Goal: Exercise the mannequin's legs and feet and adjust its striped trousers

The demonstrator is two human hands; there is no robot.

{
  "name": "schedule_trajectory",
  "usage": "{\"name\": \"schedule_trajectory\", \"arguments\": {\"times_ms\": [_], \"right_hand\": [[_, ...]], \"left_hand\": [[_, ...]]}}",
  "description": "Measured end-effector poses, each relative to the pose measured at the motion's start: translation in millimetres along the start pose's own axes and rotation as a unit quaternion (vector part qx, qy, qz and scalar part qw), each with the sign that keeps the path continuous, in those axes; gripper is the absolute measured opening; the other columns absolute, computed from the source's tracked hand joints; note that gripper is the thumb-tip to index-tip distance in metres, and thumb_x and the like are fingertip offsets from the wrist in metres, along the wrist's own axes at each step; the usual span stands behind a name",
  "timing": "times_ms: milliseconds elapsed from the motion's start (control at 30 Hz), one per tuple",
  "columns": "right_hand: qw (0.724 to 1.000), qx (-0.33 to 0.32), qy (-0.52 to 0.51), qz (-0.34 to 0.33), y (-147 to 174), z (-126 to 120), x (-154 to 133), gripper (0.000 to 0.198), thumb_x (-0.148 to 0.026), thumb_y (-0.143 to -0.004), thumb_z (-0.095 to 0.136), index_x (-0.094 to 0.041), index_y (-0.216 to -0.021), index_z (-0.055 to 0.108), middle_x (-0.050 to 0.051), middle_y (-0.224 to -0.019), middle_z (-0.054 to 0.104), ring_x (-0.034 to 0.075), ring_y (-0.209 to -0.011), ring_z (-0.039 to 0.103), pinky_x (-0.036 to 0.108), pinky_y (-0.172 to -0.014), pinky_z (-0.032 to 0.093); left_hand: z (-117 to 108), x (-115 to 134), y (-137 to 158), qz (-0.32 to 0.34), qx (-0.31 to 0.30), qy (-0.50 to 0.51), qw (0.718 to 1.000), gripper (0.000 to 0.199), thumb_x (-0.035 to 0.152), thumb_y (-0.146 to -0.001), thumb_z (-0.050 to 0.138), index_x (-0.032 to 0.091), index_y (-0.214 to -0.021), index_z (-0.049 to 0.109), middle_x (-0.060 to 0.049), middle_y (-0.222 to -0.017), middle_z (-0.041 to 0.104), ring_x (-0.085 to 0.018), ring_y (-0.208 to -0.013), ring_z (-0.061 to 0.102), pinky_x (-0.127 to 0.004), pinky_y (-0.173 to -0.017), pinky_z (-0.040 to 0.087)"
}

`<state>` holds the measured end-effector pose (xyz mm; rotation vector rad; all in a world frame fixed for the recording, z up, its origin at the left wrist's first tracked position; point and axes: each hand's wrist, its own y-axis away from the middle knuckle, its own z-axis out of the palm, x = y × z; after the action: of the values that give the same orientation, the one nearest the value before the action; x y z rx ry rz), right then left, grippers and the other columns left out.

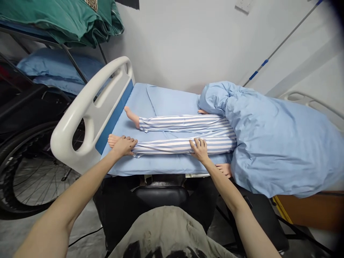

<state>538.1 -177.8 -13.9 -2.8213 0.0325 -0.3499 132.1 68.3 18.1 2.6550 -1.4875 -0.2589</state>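
Observation:
On the blue-sheeted bed lies what looks like a mannequin, its legs in striped trousers (166, 146). My left hand (124, 146) wraps over the ankle of the nearer leg, just behind the bare foot (113, 139). Around the knee of that same leg, my right hand (199, 149) curls its fingers over the cloth. The farther leg (172, 123) lies straight and untouched, with its bare foot (131, 116) turned outward. A light blue quilt (279, 139) hides the upper body. One mannequin hand (224, 170) pokes out at the quilt's near edge, beside my right forearm.
The white footboard (80, 118) rises on the left, with a wheelchair wheel (29, 175) beyond it. Behind stands a rack with blue pillows (61, 64) and a green bundle (80, 21). A black stool (161, 195) is below the bed edge; a pole (285, 39) leans right.

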Motion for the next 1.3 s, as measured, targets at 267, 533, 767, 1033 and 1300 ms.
{"name": "schedule_trajectory", "arguments": {"times_ms": [267,533,767,1033,1300], "right_hand": [[0.999,-0.025,0.008,0.019,-1.1,19.3,-21.2,0.069,-0.019,-0.082,0.062,-0.023,-0.149,0.044,0.016,-0.147,0.045,0.038,-0.135,0.036,0.060,-0.112,0.026],[0.995,-0.051,-0.010,0.083,-1.1,30.4,-46.8,0.063,-0.013,-0.089,0.048,-0.020,-0.151,0.041,0.018,-0.154,0.037,0.039,-0.144,0.026,0.069,-0.113,0.020],[0.992,-0.046,-0.021,0.115,-4.8,24.3,-68.5,0.072,-0.011,-0.083,0.050,-0.014,-0.154,0.035,0.023,-0.158,0.028,0.044,-0.146,0.022,0.070,-0.112,0.020],[0.987,-0.015,-0.081,0.137,64.3,32.3,-126.1,0.071,-0.021,-0.083,0.051,-0.017,-0.152,0.033,0.020,-0.161,0.022,0.043,-0.148,0.018,0.067,-0.113,0.021],[0.933,0.059,-0.201,0.291,192.9,64.2,-180.3,0.069,-0.022,-0.081,0.048,-0.014,-0.147,0.032,0.025,-0.151,0.034,0.042,-0.139,0.035,0.059,-0.104,0.040]], "left_hand": [[-2.9,0.5,-3.6,-0.010,0.002,-0.022,1.000,0.042,0.025,-0.070,0.074,0.014,-0.108,0.061,-0.020,-0.108,0.068,-0.035,-0.103,0.062,-0.043,-0.088,0.039],[12.0,-12.7,-11.2,0.013,0.039,0.028,0.999,0.040,0.017,-0.066,0.074,0.017,-0.104,0.061,-0.018,-0.106,0.067,-0.033,-0.103,0.061,-0.043,-0.092,0.038],[5.2,-16.1,-13.3,0.039,0.027,0.009,0.999,0.040,0.016,-0.069,0.068,0.017,-0.108,0.061,-0.019,-0.108,0.066,-0.033,-0.106,0.059,-0.044,-0.093,0.040],[29.2,40.7,16.3,-0.065,0.156,0.069,0.983,0.064,0.013,-0.075,0.057,0.012,-0.138,0.048,-0.026,-0.150,0.039,-0.041,-0.144,0.030,-0.057,-0.114,0.025],[119.0,190.0,89.1,-0.252,0.199,0.203,0.925,0.058,0.018,-0.081,0.053,0.011,-0.138,0.044,-0.029,-0.149,0.037,-0.042,-0.139,0.037,-0.059,-0.108,0.038]]}}
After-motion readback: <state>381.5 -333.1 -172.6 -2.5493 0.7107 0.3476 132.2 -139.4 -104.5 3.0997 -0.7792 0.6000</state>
